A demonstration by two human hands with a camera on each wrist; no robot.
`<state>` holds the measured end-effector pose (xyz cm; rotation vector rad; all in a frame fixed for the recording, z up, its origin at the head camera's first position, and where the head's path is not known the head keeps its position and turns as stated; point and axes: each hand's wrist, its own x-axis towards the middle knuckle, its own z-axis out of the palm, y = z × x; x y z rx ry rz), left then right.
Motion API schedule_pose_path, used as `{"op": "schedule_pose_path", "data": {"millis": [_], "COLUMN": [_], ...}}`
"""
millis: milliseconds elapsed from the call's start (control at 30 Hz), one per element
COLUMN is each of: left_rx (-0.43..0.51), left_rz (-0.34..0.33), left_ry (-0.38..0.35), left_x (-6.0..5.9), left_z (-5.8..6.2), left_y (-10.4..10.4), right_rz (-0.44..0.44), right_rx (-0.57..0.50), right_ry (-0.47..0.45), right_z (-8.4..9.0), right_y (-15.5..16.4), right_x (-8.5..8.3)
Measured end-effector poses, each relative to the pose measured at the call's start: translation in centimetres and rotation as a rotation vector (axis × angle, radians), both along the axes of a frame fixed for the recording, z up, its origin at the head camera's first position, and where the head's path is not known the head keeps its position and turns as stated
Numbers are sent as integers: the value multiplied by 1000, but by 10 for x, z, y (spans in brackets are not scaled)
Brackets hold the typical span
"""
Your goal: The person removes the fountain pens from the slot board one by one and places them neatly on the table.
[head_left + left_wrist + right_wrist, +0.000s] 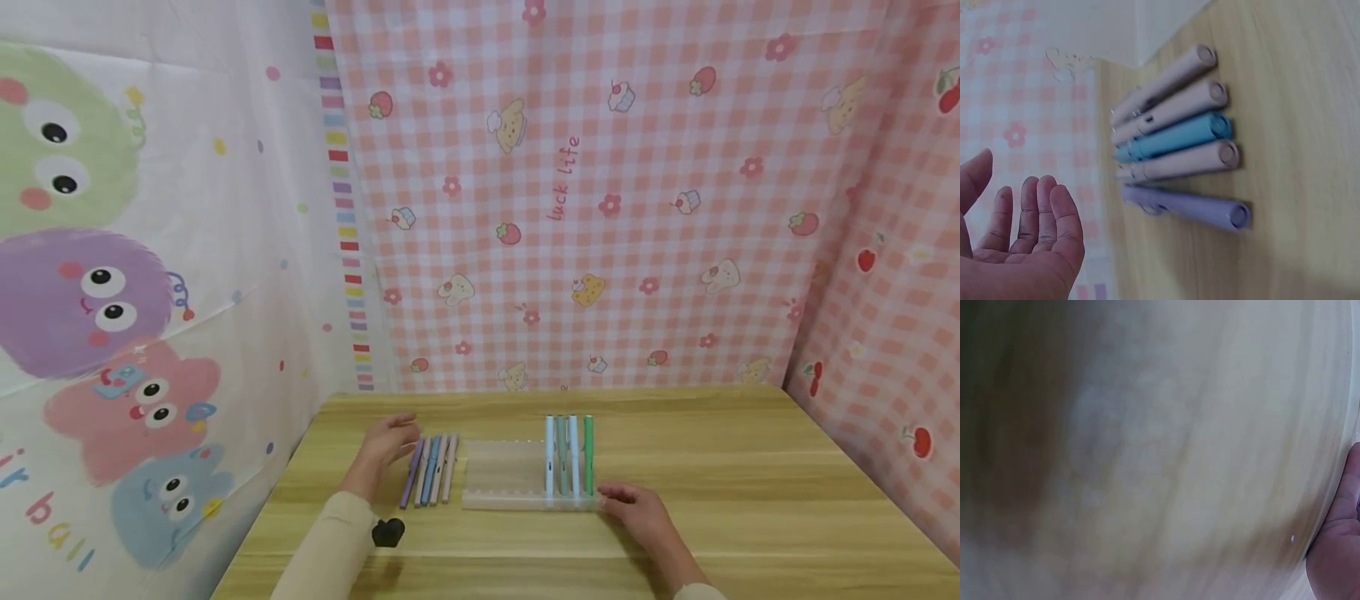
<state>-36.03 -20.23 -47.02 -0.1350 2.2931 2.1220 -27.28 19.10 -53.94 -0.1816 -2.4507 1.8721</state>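
Observation:
A row of several capped pens lies on the table at the left: a purple pen [1188,207] at the outer side, a blue pen [1175,139] and pale pinkish pens [1179,104]. Just beyond the purple pen hovers my left hand [390,439], fingers loosely spread, holding nothing. To the right of this row is a clear plastic pen rack [502,471] with notched edges. Light blue, grey-green and green pens [588,454] stand side by side in its right part. My right hand [636,510] rests at the rack's front right corner, fingertips touching it; its fingers are mostly cut off in the right wrist view.
The wooden table [750,483] extends to both sides and in front. A pink checked curtain [600,250] hangs behind it, with a cartoon cloth [247,250] at the left. A black heart-shaped object [387,532] sits by the left sleeve.

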Motion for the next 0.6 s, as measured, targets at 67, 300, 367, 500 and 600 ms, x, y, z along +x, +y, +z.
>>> {"op": "schedule_pose_path", "data": {"millis": [67, 300, 367, 500, 600], "left_rx": [24, 30, 24, 21, 35], "left_rz": [-23, -27, -23, -44, -80], "left_ry": [29, 18, 9, 7, 19], "left_x": [1, 2, 2, 7, 11], "left_z": [3, 12, 13, 16, 17], "left_y": [3, 25, 32, 45, 54], "right_rz": [1, -4, -5, -5, -5], "right_rx": [7, 12, 11, 7, 2], "right_ry": [0, -3, -2, 4, 6], "right_z": [0, -2, -2, -3, -2], "right_y": [0, 0, 0, 1, 0], "right_x": [0, -2, -2, -2, -2]}}
